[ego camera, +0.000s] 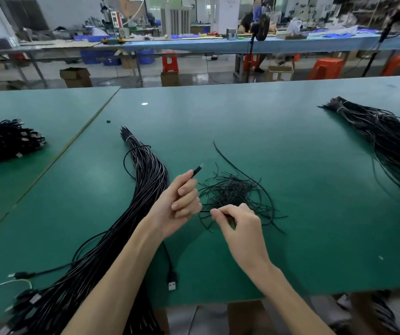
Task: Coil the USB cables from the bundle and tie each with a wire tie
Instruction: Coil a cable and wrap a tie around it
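Fingers [185, 189] of my left hand [179, 206] grip one USB cable [197, 170] near its end. My right hand [239, 223] pinches a wire tie [229, 216].

Illumination is bright, even, overhead. A small glare spot marks the tabletop [290, 122]. Wide-angle distortion bends edges; corners blur.
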